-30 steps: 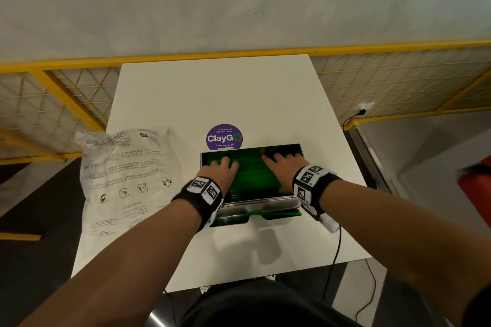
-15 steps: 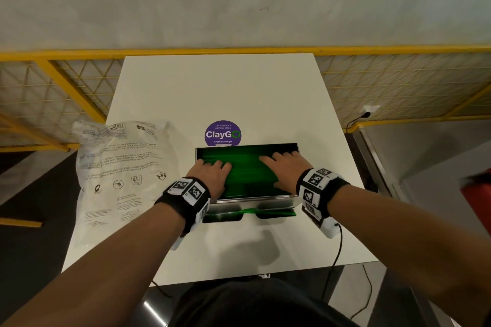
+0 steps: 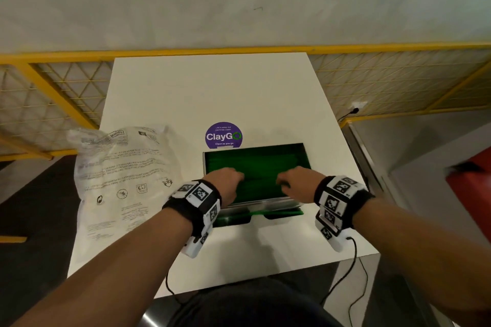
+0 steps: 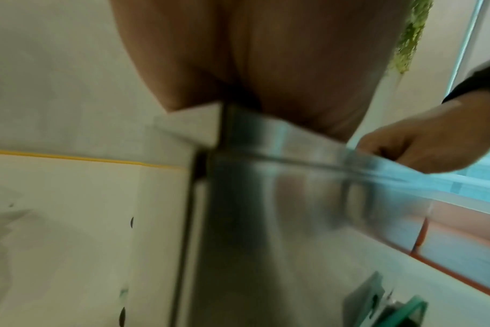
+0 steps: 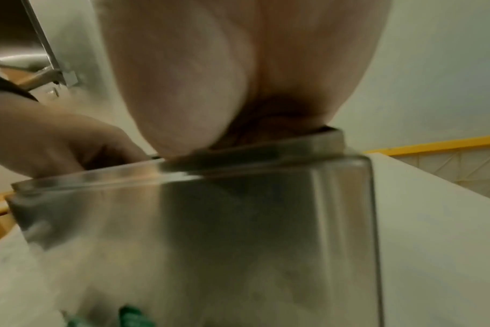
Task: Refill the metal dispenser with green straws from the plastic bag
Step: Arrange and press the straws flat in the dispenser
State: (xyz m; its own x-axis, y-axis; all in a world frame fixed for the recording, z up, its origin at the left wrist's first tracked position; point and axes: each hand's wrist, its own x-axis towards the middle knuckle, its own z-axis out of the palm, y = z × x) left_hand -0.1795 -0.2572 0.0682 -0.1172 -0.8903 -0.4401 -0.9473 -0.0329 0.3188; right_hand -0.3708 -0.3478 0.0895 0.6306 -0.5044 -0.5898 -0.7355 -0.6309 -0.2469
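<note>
Both of my hands are reaching down into the open top of the metal dispenser point(image 3: 261, 203), my left hand point(image 3: 225, 184) and right hand point(image 3: 297, 183) lying on the green straws point(image 3: 255, 164) with fingers bent; whether either grip is pinching straws or only pressing them I cannot tell. I am probably working the pile level so it sits below the rim, with a few straws showing in the tray just under my wrists. The plastic bag point(image 3: 122, 175) is lying slack on the surface, off to the left of my left grip.
</note>
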